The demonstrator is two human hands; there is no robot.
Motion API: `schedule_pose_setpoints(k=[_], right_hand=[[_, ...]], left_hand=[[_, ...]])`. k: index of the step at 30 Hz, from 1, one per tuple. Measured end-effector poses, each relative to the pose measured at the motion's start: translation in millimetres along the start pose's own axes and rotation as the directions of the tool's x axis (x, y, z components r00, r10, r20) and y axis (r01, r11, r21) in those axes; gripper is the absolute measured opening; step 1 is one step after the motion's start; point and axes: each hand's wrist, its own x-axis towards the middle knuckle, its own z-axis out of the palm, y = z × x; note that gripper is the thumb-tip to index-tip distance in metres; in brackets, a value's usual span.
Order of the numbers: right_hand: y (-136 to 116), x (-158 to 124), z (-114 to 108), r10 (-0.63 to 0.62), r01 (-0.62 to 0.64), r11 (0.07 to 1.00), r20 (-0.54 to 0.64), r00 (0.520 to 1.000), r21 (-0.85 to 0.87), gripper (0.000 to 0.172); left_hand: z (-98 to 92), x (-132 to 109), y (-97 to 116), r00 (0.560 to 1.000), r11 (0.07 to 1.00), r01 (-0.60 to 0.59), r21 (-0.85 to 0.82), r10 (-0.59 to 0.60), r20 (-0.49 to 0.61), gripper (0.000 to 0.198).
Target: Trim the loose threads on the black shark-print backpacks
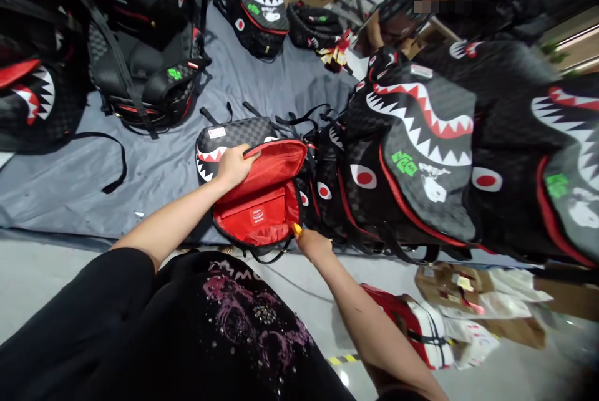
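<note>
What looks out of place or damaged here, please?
A small white scrap lies on the gray cloth, left of the open backpack. It looks like stray litter; I see no clear damage.

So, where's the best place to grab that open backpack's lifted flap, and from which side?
Probably at the free upper edge, coming from the left. The flap stands raised, red lining showing, so its thin rim is exposed; the left hand grips it there. The right side looks busier, with the right hand near the opening and other backpacks close by.
</note>
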Motion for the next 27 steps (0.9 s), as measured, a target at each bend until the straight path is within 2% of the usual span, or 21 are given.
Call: schedule_pose_setpoints(k=[2, 4, 8, 11, 13, 15, 17, 19, 22, 27], right_hand=[[-5.1, 7.6, 3.8, 0.000, 0.000, 0.996, -0.007, 1.000, 0.092, 0.044], [-19.5, 18.9, 14.5, -0.011, 0.019, 0.956, -0.028, 1.000, 0.292, 0.043], [-53.3, 43.8, 39.9, -0.039, 0.074, 0.767, -0.070, 0.997, 0.638, 0.051], [-60.0, 49.0, 58.8, -0.161, 0.133, 0.517, -0.057, 0.985, 0.846, 0.070], [-55.1, 47.6, 73.3, -0.272, 0.139, 0.338, -0.044, 0.961, 0.931, 0.075], [-48.4, 47.2, 87.5, -0.391, 0.065, 0.126, -0.010, 0.920, 0.990, 0.073], [-43.3, 49.3, 98.1, -0.469, -0.071, -0.099, 0.016, 0.883, 0.993, 0.067], [-40.5, 52.6, 103.8, -0.517, -0.198, -0.248, 0.044, 0.855, 0.948, 0.061], [-36.9, 54.3, 105.9, -0.554, -0.271, -0.271, 0.080, 0.829, 0.923, 0.056], [-29.1, 47.8, 107.4, -0.527, -0.234, -0.310, 0.038, 0.849, 0.921, 0.053]], left_hand=[[1.1, -1.3, 1.8, 1.000, 1.000, -0.007, -0.017, 0.008, 0.026, 0.027], [3.7, -2.6, 3.0, 0.999, 0.999, -0.023, -0.023, 0.024, 0.034, 0.026], [7.6, -2.8, 3.3, 0.997, 0.998, -0.064, -0.007, 0.064, 0.052, 0.028], [7.4, 0.0, -0.8, 0.994, 0.995, -0.097, -0.011, 0.098, 0.038, 0.026], [6.8, 2.8, -5.6, 0.992, 0.992, -0.124, -0.027, 0.124, 0.011, 0.025], [6.6, 5.4, -10.3, 0.990, 0.990, -0.138, -0.039, 0.138, -0.011, 0.027], [6.7, 7.2, -13.0, 0.990, 0.989, -0.143, -0.035, 0.143, -0.010, 0.028], [6.7, 8.2, -12.7, 0.988, 0.988, -0.155, -0.026, 0.155, 0.006, 0.028], [5.8, 9.0, -8.4, 0.983, 0.983, -0.182, -0.008, 0.182, 0.008, 0.029], [4.8, 7.9, -3.4, 0.987, 0.986, -0.164, 0.011, 0.164, -0.002, 0.031]])
